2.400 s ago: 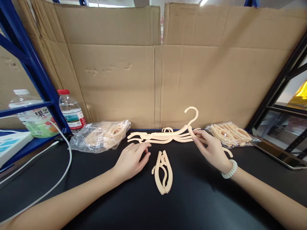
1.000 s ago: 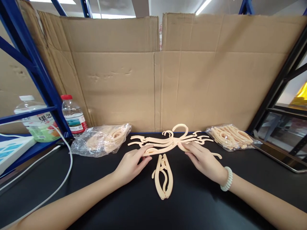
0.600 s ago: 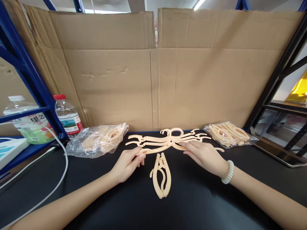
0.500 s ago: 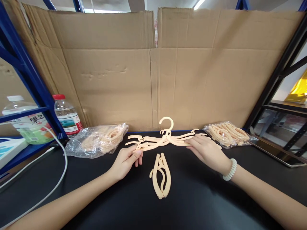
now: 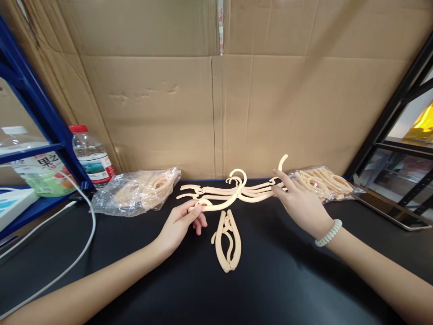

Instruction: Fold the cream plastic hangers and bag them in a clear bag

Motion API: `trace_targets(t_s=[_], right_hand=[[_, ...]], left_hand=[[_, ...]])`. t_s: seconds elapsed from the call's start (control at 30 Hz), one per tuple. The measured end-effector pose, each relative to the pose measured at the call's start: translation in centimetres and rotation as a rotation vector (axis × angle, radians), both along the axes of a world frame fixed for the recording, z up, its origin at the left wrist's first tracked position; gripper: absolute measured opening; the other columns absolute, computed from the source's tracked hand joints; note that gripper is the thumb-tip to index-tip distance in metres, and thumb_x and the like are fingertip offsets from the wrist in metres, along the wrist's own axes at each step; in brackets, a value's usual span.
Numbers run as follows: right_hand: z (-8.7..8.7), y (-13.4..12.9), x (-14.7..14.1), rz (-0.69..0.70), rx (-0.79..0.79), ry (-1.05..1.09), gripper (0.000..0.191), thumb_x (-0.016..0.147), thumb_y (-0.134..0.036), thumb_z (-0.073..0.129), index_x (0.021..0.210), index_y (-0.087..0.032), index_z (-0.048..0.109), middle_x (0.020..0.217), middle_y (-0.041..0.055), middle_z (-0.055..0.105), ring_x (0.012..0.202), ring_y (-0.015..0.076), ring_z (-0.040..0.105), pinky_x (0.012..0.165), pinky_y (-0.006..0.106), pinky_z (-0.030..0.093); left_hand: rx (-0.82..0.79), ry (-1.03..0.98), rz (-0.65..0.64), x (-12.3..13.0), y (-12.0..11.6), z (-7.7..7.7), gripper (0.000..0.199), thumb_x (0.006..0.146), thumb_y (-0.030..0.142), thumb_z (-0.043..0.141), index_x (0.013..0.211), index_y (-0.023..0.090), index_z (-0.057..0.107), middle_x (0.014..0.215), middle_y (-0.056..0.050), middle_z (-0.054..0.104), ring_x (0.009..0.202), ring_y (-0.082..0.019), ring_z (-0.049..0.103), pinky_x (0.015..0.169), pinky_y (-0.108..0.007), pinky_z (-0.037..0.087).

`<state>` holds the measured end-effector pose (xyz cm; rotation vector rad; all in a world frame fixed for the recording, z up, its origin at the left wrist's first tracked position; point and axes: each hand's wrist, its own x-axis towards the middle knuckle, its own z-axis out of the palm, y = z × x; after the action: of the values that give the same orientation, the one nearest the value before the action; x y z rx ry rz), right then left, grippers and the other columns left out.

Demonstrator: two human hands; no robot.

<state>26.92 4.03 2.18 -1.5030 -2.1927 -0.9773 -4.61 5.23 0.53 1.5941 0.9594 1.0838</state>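
Note:
A cream plastic folding hanger (image 5: 220, 207) is held up in an unfolded shape, its hook pointing upward. My left hand (image 5: 181, 223) pinches the left end of its arm between thumb and fingers. At the other end, my right hand (image 5: 302, 205) has its fingers closed about the right arm, near a strip that sticks up past the fingertips. Other unfolded hangers (image 5: 213, 191) lie right behind the held one, partly hidden by it. In front, a folded hanger (image 5: 219, 253) lies flat on the black table (image 5: 189, 289).
Clear bags of folded hangers lie at the left (image 5: 142, 192) and right (image 5: 323, 183). A red-capped water bottle (image 5: 93, 158) and a white cable (image 5: 92, 225) are on the left. A dark flat device (image 5: 389, 210) is at the right. A cardboard wall (image 5: 152, 113) stands behind.
The view has tilted down slightly. My right hand has moved a little outward along the hanger, and a strip now stands up at its fingertips. The held hanger's hook has turned somewhat.

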Motion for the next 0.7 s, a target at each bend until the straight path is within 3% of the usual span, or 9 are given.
trace_targets(t_s=[0.13, 0.27, 0.33, 0.43, 0.57, 0.7], right_hand=[[-0.44, 0.41, 0.26, 0.273, -0.053, 0.263, 0.032, 0.096, -0.012, 0.037, 0.108, -0.016, 0.066, 0.149, 0.0176, 0.033, 0.092, 0.0304, 0.065, 0.068, 0.048, 0.058], [-0.76, 0.49, 0.27, 0.498, -0.122, 0.445, 0.031, 0.097, -0.012, 0.038, 0.114, -0.021, 0.063, 0.141, 0.0146, 0.046, 0.098, 0.0254, 0.065, 0.085, 0.047, 0.056], [-0.84, 0.49, 0.2, 0.544, -0.177, 0.5, 0.025, 0.096, -0.014, 0.044, 0.113, -0.021, 0.061, 0.13, 0.0127, 0.056, 0.105, 0.026, 0.063, 0.089, 0.047, 0.054], [-0.78, 0.36, -0.02, 0.572, -0.317, 0.696, 0.02, 0.093, -0.022, 0.053, 0.112, -0.02, 0.058, 0.115, 0.0106, 0.064, 0.098, 0.0247, 0.064, 0.086, 0.044, 0.055], [-0.38, 0.0, -0.29, 0.609, -0.522, 1.057, 0.033, 0.084, -0.033, 0.067, 0.113, -0.018, 0.059, 0.114, 0.0096, 0.064, 0.099, 0.0233, 0.063, 0.087, 0.04, 0.055], [-0.37, 0.12, -0.13, 0.597, -0.619, 1.387, 0.039, 0.076, -0.036, 0.075, 0.108, -0.018, 0.062, 0.097, 0.0062, 0.067, 0.08, 0.0175, 0.062, 0.075, 0.034, 0.055]], left_hand=[[-0.039, -0.056, 0.054, 0.15, -0.09, -0.03, 0.031, 0.087, 0.045, 0.058, 0.079, 0.015, 0.057, 0.065, -0.002, 0.065, 0.049, -0.013, 0.055, 0.053, -0.026, 0.04], [-0.05, -0.083, 0.051, 0.14, -0.03, -0.03, 0.032, 0.086, 0.045, 0.06, 0.079, 0.015, 0.057, 0.065, -0.002, 0.065, 0.05, -0.012, 0.055, 0.053, -0.026, 0.041], [-0.054, -0.096, 0.055, 0.19, -0.03, -0.01, 0.031, 0.086, 0.045, 0.061, 0.079, 0.015, 0.056, 0.065, -0.002, 0.065, 0.049, -0.012, 0.055, 0.053, -0.026, 0.041], [-0.058, -0.115, 0.059, 0.32, -0.03, 0.02, 0.031, 0.085, 0.045, 0.062, 0.083, 0.014, 0.058, 0.064, -0.001, 0.065, 0.049, -0.012, 0.056, 0.052, -0.025, 0.042], [-0.06, -0.151, 0.06, 0.5, 0.0, 0.02, 0.033, 0.082, 0.045, 0.066, 0.087, 0.013, 0.06, 0.063, -0.001, 0.065, 0.049, -0.012, 0.056, 0.051, -0.025, 0.042], [-0.043, -0.176, 0.058, 0.56, 0.12, -0.09, 0.03, 0.08, 0.042, 0.07, 0.084, 0.014, 0.06, 0.064, -0.001, 0.065, 0.049, -0.011, 0.055, 0.053, -0.024, 0.042]])
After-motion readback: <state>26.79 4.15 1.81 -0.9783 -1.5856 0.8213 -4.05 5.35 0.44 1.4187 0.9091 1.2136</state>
